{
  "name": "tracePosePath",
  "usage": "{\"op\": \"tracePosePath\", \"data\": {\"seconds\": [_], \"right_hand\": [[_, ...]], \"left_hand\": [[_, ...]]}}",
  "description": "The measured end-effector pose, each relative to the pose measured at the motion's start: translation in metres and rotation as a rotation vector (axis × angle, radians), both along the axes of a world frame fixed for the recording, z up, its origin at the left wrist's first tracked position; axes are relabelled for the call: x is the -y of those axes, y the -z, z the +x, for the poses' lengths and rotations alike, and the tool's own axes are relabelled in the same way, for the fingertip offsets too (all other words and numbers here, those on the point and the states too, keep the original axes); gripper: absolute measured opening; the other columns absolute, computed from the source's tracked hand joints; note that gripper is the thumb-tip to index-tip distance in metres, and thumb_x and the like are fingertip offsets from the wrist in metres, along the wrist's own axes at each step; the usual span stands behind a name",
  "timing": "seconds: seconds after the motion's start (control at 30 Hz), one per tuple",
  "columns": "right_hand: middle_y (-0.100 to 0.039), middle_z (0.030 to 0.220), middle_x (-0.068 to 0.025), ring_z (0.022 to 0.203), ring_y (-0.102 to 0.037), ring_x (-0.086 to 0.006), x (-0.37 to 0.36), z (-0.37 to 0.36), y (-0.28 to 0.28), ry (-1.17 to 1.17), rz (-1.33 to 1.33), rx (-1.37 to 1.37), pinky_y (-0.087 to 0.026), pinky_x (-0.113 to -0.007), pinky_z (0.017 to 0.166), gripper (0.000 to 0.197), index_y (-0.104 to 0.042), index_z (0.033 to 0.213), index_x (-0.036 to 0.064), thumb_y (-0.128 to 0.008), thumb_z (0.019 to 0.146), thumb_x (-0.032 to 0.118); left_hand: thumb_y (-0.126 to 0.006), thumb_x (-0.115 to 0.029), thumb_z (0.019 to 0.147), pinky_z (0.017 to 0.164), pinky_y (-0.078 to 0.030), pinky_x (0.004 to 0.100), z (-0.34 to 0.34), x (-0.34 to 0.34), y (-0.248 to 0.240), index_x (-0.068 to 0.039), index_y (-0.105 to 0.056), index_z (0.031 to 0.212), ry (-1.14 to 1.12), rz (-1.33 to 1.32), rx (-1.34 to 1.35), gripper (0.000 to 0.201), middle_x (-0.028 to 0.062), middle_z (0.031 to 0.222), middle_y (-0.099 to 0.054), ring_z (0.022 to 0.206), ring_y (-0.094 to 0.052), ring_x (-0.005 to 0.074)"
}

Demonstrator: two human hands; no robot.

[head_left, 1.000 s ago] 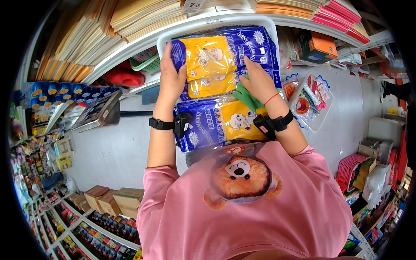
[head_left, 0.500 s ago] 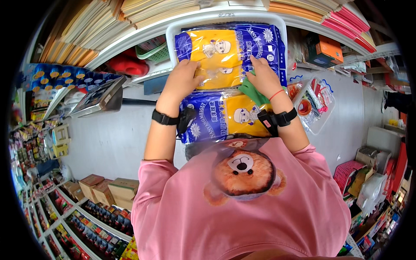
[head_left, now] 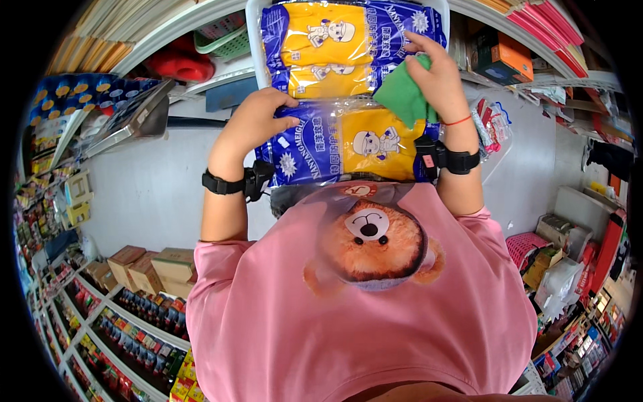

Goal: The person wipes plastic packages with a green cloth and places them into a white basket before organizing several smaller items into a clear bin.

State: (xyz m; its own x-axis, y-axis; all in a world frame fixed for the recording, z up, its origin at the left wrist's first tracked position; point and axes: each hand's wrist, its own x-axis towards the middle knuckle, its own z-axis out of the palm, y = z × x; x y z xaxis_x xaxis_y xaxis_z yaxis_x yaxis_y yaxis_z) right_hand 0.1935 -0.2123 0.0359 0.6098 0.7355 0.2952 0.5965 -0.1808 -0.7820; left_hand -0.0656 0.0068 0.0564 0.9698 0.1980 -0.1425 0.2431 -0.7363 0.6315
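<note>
Two flat blue and yellow plastic packets lie before me: the far packet [head_left: 328,50] in a white basket [head_left: 254,40], the near packet [head_left: 321,144] close to my shirt. My left hand [head_left: 254,120] rests at the near packet's upper left corner, thumb and fingers apart. In my right hand [head_left: 435,74] is a green cloth [head_left: 404,94], bunched under the palm and draped over the packets' right part. The right index finger points out over the far packet. What lies under the packets is hidden.
Stacked paper goods [head_left: 134,27] fill the shelf at the back. An orange and dark box [head_left: 504,59] and a red item [head_left: 179,63] stand below it. At right is a clear tub [head_left: 499,144] with small goods. Cardboard boxes [head_left: 171,268] stand at lower left.
My left hand has come back from the far packet to the near packet's corner. The right hand has lifted the green cloth and spread it higher. The view has shifted, so the basket sits higher.
</note>
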Motion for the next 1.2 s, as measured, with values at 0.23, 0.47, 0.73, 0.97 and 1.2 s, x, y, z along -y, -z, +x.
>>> {"op": "tracePosePath", "data": {"seconds": [0.23, 0.47, 0.73, 0.97, 1.2], "right_hand": [[-0.067, 0.107, -0.0079, 0.100, -0.062, -0.0187, 0.009, -0.018, -0.006, -0.524, -0.280, -0.306, -0.049, -0.029, 0.088, 0.039, -0.058, 0.127, 0.0049, -0.062, 0.088, 0.007], [-0.062, 0.090, -0.0121, 0.091, -0.059, -0.0293, 0.005, -0.032, 0.004, -0.499, -0.499, 0.032, -0.048, -0.036, 0.082, 0.020, -0.065, 0.096, 0.0034, -0.067, 0.081, 0.017], [-0.061, 0.086, -0.0117, 0.086, -0.059, -0.0313, 0.006, -0.028, -0.028, -0.364, -0.434, 0.166, -0.048, -0.038, 0.075, 0.010, -0.064, 0.085, 0.0039, -0.064, 0.080, 0.013], [-0.060, 0.107, -0.0132, 0.097, -0.060, -0.0317, -0.011, -0.025, -0.042, 0.123, -0.059, 0.471, -0.050, -0.037, 0.082, 0.026, -0.064, 0.107, 0.0063, -0.066, 0.082, 0.010], [-0.051, 0.132, -0.0165, 0.113, -0.057, -0.0330, 0.008, -0.025, 0.008, -0.073, -0.550, 0.291, -0.050, -0.039, 0.091, 0.044, -0.060, 0.124, 0.0080, -0.066, 0.083, 0.024]], "left_hand": [[-0.069, -0.006, 0.079, 0.081, -0.046, 0.0366, -0.006, 0.012, -0.006, -0.002, -0.063, 0.089, -0.092, 0.105, 0.171, 0.012, 0.0109, 0.087, -0.064, 0.090, -0.059, 0.0305], [-0.073, -0.009, 0.076, 0.080, -0.046, 0.0364, -0.002, 0.007, -0.010, -0.003, -0.064, 0.092, -0.104, 0.112, 0.184, 0.020, 0.0106, 0.087, -0.065, 0.089, -0.060, 0.0293], [-0.069, -0.005, 0.077, 0.080, -0.046, 0.0369, 0.000, 0.009, -0.012, -0.003, -0.064, 0.084, -0.151, -0.024, 0.280, 0.009, 0.0101, 0.085, -0.065, 0.086, -0.061, 0.0294], [-0.074, -0.016, 0.078, 0.102, -0.035, 0.0457, 0.042, 0.001, -0.020, -0.009, -0.061, 0.118, -0.426, 0.432, 0.582, 0.042, 0.0196, 0.134, -0.048, 0.122, -0.044, 0.0379], [-0.080, -0.019, 0.071, 0.110, -0.030, 0.0476, 0.025, 0.020, 0.004, -0.022, -0.054, 0.134, -0.166, 0.346, 0.116, 0.068, 0.0213, 0.149, -0.035, 0.135, -0.034, 0.0430]]}}
